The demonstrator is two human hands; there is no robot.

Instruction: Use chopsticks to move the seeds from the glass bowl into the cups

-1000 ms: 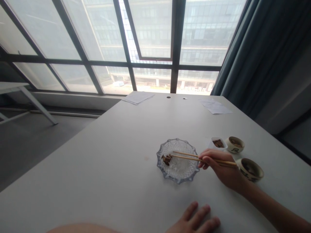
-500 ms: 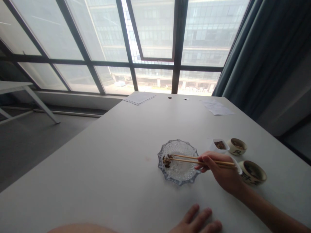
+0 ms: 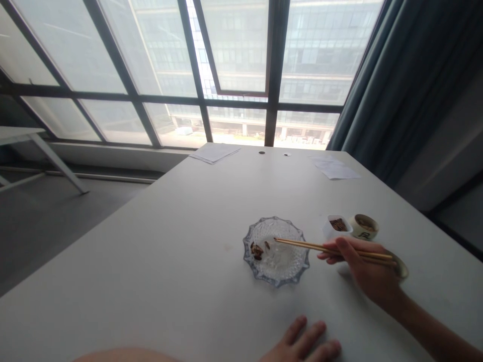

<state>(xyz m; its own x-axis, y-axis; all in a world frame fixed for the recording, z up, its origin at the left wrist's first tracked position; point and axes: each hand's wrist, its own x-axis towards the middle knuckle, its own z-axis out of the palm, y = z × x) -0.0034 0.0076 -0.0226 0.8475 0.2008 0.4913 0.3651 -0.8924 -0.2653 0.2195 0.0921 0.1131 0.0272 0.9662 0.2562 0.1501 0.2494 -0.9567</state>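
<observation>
My right hand point(image 3: 364, 266) grips a pair of wooden chopsticks point(image 3: 302, 245), their tips close together over a scalloped clear glass dish point(image 3: 279, 276). Whether the dark tips pinch anything is too small to tell. At the dish's left side lies a small heap of brown dried pieces point(image 3: 256, 250), with a single piece point(image 3: 267, 245) apart from it. Below the dish, my left hand point(image 3: 302, 344) rests on the white table, fingers spread, holding nothing. A round bowl point(image 3: 402, 269) is mostly hidden behind my right hand.
Beyond my right hand stand a small white container point(image 3: 339, 227) of brown pieces and a cream bowl point(image 3: 364, 229) with a dark character on it. Papers point(image 3: 215, 153) lie at the table's far left, more sheets point(image 3: 335, 167) at the far right. A curtain point(image 3: 381, 80) hangs on the right.
My right hand has moved right, drawing the chopsticks back from the heap to mid-dish, and their tips have come together. One brown piece now lies apart from the heap. My left hand stays put.
</observation>
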